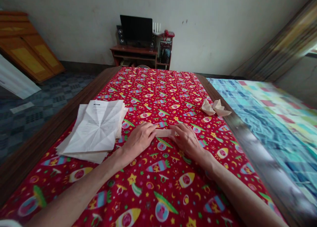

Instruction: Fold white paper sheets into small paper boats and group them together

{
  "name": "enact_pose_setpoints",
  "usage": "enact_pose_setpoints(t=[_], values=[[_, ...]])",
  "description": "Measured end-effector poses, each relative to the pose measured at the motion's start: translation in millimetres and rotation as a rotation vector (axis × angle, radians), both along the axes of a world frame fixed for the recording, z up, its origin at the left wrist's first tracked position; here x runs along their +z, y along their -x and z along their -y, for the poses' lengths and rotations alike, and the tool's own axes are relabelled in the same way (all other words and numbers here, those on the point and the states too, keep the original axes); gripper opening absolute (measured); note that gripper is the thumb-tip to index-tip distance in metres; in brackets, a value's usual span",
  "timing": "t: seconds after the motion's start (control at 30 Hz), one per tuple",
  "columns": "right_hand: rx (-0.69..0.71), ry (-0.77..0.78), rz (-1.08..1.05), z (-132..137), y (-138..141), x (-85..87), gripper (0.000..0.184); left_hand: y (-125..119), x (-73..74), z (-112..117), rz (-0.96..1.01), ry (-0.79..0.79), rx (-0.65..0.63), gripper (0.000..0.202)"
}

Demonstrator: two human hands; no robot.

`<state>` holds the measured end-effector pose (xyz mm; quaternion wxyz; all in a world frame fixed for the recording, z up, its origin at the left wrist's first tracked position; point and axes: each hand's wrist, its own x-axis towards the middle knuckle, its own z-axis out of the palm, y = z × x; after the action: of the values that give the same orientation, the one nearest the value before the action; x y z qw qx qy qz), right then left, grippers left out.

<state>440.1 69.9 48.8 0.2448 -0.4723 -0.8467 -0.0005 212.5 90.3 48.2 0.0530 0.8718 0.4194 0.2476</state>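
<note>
A narrow folded strip of pale paper [164, 133] lies on the red patterned cloth [158, 88] covering the table. My left hand [139, 138] rests palm down on the strip's left end, fingers curled onto it. On the strip's right end sits my right hand [187, 140], its fingers pressing the paper flat. Most of the strip is hidden under both hands. A stack of creased white sheets [95, 129] lies just left of my left hand. Two folded paper shapes [215, 108] sit to the upper right, apart from both hands.
The dark wooden table edge [49, 128] runs along the left. On the right lies a bed with a blue and multicoloured sheet [267, 121]. A low desk with a monitor [136, 27] and speakers stands at the far wall. Wooden cabinet doors [27, 55] lean at left.
</note>
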Motion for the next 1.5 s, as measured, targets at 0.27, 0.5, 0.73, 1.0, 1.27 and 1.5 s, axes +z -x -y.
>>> enact_pose_setpoints(t=[0.27,0.5,0.73,1.0,1.27,1.5], values=[[-0.004,0.053,-0.19,2,0,-2.5,0.004,-1,-16.3,-9,0.291,0.081,0.051,0.044],[0.038,-0.08,-0.188,9,8,-2.1,0.012,-13,-13.7,5,0.721,0.507,0.079,0.065],[0.03,0.113,-0.303,22,23,0.2,0.014,-22,-3.5,7,0.76,0.637,0.146,0.074],[-0.052,0.384,-0.5,21,26,9.4,0.016,-22,-8.5,6,0.754,0.547,-0.002,0.073],[-0.05,0.424,-0.435,17,24,13.6,0.019,-21,-3.4,9,0.693,0.587,-0.072,0.074],[-0.077,0.32,-0.39,16,27,11.7,0.021,-32,-12.7,10,0.776,0.635,0.051,0.072]])
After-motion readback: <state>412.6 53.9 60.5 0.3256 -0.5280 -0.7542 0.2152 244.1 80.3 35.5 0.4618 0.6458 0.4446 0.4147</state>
